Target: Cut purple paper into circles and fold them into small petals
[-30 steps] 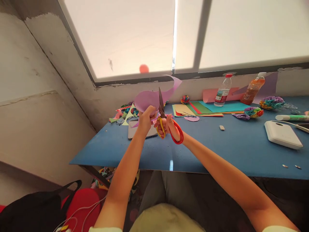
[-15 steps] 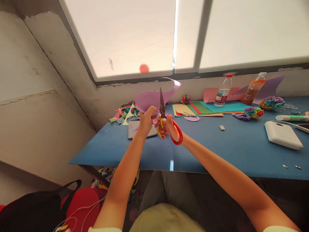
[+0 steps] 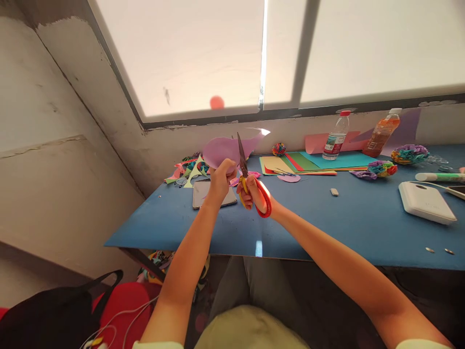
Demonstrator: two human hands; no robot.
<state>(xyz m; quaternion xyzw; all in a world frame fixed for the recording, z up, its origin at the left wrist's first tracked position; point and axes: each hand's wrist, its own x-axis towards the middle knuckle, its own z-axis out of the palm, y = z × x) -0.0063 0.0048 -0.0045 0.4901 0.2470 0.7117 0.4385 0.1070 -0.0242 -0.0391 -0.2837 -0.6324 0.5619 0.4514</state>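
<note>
A sheet of purple paper (image 3: 220, 150) is pinched in my left hand (image 3: 222, 178) above the table. A curved strip of it trails up to the right, its tip bright in the light. My right hand (image 3: 252, 193) is wrapped round scissors (image 3: 242, 157) with one yellow and one red handle loop. Their dark blades point upward and cross the purple paper; whether they touch it along an edge I cannot tell. Beneath my hands a tablet-like device (image 3: 201, 193) lies on the blue table (image 3: 298, 223), partly hidden by my left wrist.
Paper scraps (image 3: 195, 172) and glasses (image 3: 180, 182) lie at the left. Coloured paper sheets (image 3: 323, 161), a water bottle (image 3: 335, 138) and an orange drink bottle (image 3: 381, 133) stand along the back. Paper flowers (image 3: 410, 154) and a white power bank (image 3: 426, 202) are at the right.
The scissor blades and handles have come closer together. The purple paper has tilted flatter, and its trailing strip has dropped. My right hand has shifted slightly; my left hand stays nearly in place.
</note>
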